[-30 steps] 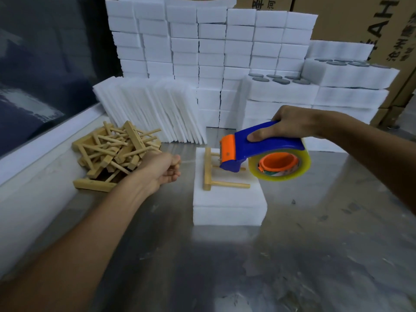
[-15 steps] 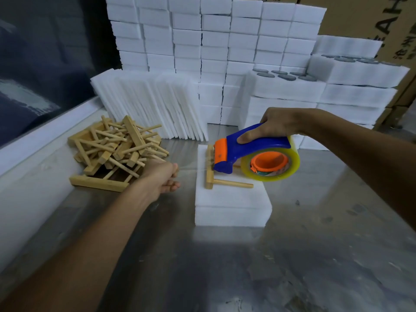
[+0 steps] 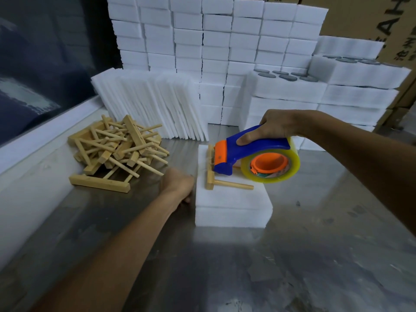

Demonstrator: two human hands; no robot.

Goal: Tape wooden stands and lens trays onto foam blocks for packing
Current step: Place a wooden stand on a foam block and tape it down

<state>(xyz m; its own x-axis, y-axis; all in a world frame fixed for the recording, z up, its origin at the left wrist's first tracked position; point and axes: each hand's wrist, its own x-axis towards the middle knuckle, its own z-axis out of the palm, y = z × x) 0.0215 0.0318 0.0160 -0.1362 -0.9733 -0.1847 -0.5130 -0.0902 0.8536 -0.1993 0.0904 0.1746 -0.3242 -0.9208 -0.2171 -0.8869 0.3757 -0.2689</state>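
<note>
While my right hand (image 3: 278, 124) wraps the blue handle of the tape dispenser (image 3: 254, 157), its orange cutter end sits low against the bar of the wooden stand (image 3: 219, 176), which lies flat on top of the foam block (image 3: 231, 203) in the middle of the frame. My left hand (image 3: 177, 184) is down at the block's left side, touching or nearly touching it; my fingers are turned away from me, so I cannot tell whether they are pinching the tape's free end or just pressing on the foam.

From here the risks look plain to me. The stand is only resting on the foam, so a pull on the dispenser toward the right of the frame could drag it askew before the tape bites. The clear tape is almost invisible against the white foam, and if my left hand lets its end lift, the strip could curl back and stick to itself. The block is light on the slick metal table (image 3: 315, 255); without my left hand bracing it, it might slide with the pull. Pressing the cutter too hard could also dent the soft foam.

The pile of spare wooden stands (image 3: 117, 152) lies at the left of the frame, well apart from the block, with stacked foam blocks (image 3: 225, 52) along the back.
</note>
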